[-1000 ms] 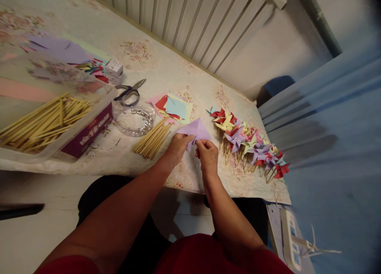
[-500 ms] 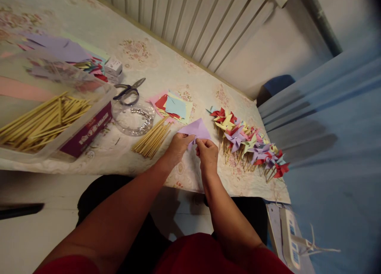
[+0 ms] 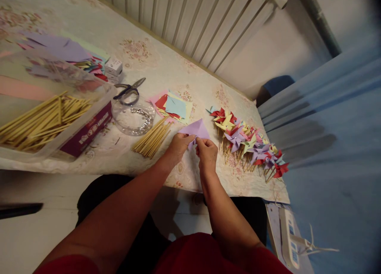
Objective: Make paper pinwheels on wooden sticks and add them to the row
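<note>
A piece of purple paper is held between both hands just above the table's front part. My left hand pinches its near left edge with thumb and fingers. On the near right side, my right hand grips the same paper, its fingertips close to the left thumb. Whether anything small sits between the fingertips is hidden. To the left of my hands lies a bundle of thin wooden sticks. Behind it rests a small pile of coloured paper squares. Finished paper pinwheels on sticks lie to the right.
A clear plastic box holding many sticks stands at the left. Near it are scissors, a round clear dish of shiny beads or pins, and small white boxes. A power strip sits at the lower right, beside a blue curtain.
Almost nothing differs. Both hands keep their pinch on the purple paper, with only a slight shift of its right corner and my right hand.
</note>
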A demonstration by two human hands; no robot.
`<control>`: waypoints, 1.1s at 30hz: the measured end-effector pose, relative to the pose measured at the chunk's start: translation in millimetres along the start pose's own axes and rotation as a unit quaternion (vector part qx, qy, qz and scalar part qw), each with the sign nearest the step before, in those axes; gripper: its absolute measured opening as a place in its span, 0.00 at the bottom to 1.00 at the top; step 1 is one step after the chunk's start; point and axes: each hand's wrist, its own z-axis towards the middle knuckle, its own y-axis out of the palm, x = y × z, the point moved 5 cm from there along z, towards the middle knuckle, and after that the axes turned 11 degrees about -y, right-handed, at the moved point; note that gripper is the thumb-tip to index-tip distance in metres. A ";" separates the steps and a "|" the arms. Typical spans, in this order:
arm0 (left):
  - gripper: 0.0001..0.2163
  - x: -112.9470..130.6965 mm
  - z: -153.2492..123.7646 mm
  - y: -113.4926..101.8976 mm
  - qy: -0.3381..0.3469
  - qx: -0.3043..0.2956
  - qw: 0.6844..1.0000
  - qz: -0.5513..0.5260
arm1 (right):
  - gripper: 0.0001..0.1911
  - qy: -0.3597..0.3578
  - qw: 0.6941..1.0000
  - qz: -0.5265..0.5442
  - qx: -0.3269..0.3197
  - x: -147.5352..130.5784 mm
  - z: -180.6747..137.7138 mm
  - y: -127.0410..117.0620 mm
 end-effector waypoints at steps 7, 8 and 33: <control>0.11 -1.7 0.3 0.4 -0.010 -0.005 1.000 0.004 | 0.15 0.003 1.000 0.004 0.007 1.6 0.3 0.6; 0.11 -1.4 -0.4 0.5 -0.011 -0.005 1.000 0.003 | 0.15 0.003 1.000 0.003 0.008 2.0 0.4 0.5; 0.09 -3.0 -4.4 6.6 -0.028 -0.043 0.999 0.011 | 0.15 0.013 0.999 0.016 0.025 5.1 -3.4 -1.9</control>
